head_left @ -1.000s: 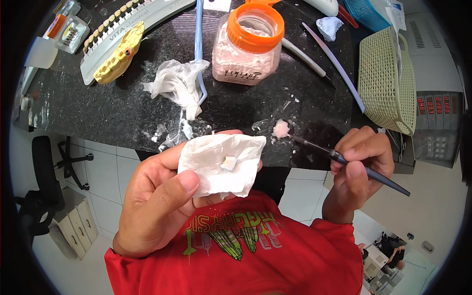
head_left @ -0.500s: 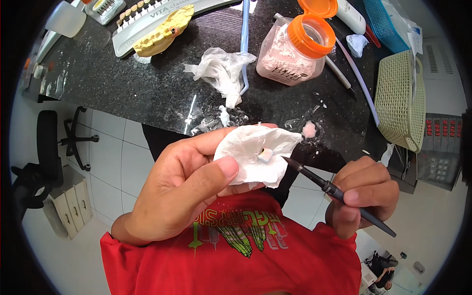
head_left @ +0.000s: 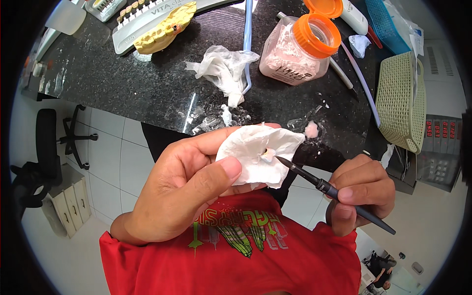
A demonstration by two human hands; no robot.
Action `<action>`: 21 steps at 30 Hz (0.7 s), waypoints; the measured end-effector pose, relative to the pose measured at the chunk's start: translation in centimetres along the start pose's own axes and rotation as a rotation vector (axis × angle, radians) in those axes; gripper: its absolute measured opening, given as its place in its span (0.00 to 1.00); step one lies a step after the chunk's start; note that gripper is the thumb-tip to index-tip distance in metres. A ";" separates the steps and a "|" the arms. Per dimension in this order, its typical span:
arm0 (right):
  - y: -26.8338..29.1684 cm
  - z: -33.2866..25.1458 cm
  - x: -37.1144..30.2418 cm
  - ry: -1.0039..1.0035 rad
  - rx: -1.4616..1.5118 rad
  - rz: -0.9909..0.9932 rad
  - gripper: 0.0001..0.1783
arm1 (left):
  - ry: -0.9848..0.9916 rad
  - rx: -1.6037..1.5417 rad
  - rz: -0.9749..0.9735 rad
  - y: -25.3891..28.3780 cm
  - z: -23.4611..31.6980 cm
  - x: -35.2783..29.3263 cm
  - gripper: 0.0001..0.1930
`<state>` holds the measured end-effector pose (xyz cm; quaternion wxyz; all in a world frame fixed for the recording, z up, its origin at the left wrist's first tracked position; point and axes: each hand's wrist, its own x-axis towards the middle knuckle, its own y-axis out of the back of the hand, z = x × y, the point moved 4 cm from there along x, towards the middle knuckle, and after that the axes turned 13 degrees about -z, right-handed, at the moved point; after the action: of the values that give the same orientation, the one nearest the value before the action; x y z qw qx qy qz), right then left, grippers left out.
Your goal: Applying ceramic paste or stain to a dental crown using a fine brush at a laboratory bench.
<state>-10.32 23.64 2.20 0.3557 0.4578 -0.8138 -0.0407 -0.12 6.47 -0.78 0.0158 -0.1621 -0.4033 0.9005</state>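
Note:
My left hand (head_left: 187, 182) is closed on a white tissue (head_left: 241, 147), thumb on top and fingers beneath. On the tissue rests a small whitish dental crown (head_left: 268, 155) with a dark hollow on its upper side. Pinched in my right hand (head_left: 364, 191) is a black-handled brush (head_left: 324, 187), slanting up to the left. Its dark pointed tip is beside the crown; whether they touch I cannot tell. Beyond my hands, a crumpled white tissue (head_left: 226, 69) lies on the dark speckled counter (head_left: 142, 93).
A yellow dental cast (head_left: 167, 29) leans by a tooth shade guide (head_left: 147, 22). An orange-necked jar of pink powder (head_left: 295, 54) stands at the back. Pink residue (head_left: 311, 130) dots the counter edge. To the right are a woven basket (head_left: 400, 103) and a panel with red digits (head_left: 440, 147).
The brush in my right hand has moved left, its tip now nearer the crown. My left hand and the tissue have shifted very slightly right.

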 end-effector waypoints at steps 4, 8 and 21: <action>0.0 0.1 0.0 0.003 -0.003 0.004 0.14 | 0.003 0.010 0.002 0.0 0.0 0.0 0.34; 0.1 0.1 -0.1 0.002 0.023 0.038 0.14 | 0.004 0.008 -0.003 -0.1 0.1 0.0 0.34; 0.1 0.0 0.2 -0.005 -0.002 -0.008 0.15 | 0.022 0.007 0.008 -0.1 0.1 0.0 0.35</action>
<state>-10.43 23.55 2.31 0.3538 0.4608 -0.8128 -0.0440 -0.13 6.42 -0.61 0.0172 -0.1735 -0.3991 0.9002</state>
